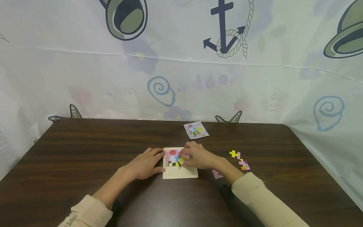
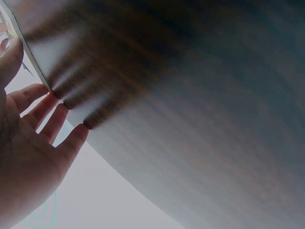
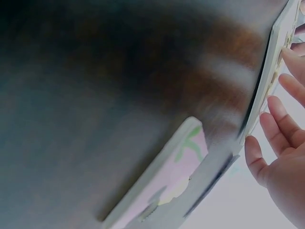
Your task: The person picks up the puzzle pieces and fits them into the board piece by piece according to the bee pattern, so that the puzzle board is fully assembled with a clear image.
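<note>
A shallow wooden puzzle tray (image 1: 180,173) lies on the table, partly filled with a bee picture (image 1: 173,160). My left hand (image 1: 147,163) rests against the tray's left edge. In the left wrist view, the fingers of that hand (image 2: 40,143) are nearly straight, their tips at the tray's rim. Over the upper right of the picture is my right hand (image 1: 197,155), fingers bent down onto the puzzle. Whether it pinches a piece is hidden. In the right wrist view, the right hand's fingers (image 3: 281,136) reach along the tray's rim (image 3: 269,76).
Right of the tray lie loose puzzle pieces: a yellow and pink one (image 1: 234,154), a pink one with orange (image 1: 244,165), and a pink one (image 1: 217,174) by the right forearm. A bee picture card (image 1: 196,130) lies behind the tray. A printed curtain (image 1: 181,88) hangs behind the table.
</note>
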The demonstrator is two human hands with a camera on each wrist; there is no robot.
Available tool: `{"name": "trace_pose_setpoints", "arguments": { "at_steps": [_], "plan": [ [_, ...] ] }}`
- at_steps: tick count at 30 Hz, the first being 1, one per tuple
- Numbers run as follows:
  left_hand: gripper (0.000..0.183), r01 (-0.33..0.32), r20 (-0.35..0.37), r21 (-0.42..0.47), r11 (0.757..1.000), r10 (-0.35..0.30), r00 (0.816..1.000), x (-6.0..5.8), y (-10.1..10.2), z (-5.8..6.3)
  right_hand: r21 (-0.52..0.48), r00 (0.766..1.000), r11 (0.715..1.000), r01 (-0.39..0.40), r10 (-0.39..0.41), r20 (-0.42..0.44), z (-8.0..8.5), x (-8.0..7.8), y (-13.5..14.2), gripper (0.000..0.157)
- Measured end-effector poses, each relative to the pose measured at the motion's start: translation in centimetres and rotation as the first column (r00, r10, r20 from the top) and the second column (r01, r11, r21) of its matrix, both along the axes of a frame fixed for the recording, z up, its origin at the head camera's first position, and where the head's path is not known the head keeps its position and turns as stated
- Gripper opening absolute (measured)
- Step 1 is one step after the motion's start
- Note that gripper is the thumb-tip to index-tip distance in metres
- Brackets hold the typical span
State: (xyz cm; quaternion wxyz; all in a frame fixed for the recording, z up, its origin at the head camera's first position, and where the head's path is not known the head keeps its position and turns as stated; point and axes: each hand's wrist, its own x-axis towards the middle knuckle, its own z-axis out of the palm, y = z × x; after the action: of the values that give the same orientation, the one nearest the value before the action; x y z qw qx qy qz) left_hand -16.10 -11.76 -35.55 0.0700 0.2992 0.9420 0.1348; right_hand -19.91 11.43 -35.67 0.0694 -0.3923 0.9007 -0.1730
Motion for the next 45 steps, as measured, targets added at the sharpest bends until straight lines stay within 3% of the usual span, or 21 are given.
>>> {"name": "trace_pose_setpoints", "arguments": {
  "at_steps": [5, 11, 21, 33, 45],
  "plan": [
    [0.06, -0.002, 0.007, 0.003, 1.0, 0.002, 1.0, 0.0, 0.0, 0.0, -0.007, 1.0, 1.0, -0.003, 0.003, -0.001, 0.0, 0.0, 0.1, 0.023],
    [0.06, -0.009, 0.008, 0.006, 1.0, 0.009, 1.0, 0.1, 0.0, 0.0, -0.003, 0.998, 0.999, 0.033, -0.033, 0.056, 0.2, -0.1, 0.2, 0.025],
    [0.06, -0.009, 0.003, 0.008, 1.0, 0.009, 1.0, 0.1, 0.0, 0.0, -0.058, 0.993, 0.997, 0.056, -0.05, 0.103, 1.0, -0.4, 2.1, 0.028],
    [0.061, -0.023, 0.019, 0.01, 1.0, 0.023, 1.0, 0.2, 0.2, 0.2, -0.073, 0.994, 0.992, 0.1, -0.096, 0.056, 1.6, -1.4, 7.9, 0.028],
    [0.061, -0.02, 0.015, 0.01, 1.0, 0.02, 1.0, 0.2, 0.1, 0.3, -0.035, 0.962, 0.965, 0.259, -0.254, 0.103, 1.8, -1.7, 14.6, 0.024]
  ]
}}
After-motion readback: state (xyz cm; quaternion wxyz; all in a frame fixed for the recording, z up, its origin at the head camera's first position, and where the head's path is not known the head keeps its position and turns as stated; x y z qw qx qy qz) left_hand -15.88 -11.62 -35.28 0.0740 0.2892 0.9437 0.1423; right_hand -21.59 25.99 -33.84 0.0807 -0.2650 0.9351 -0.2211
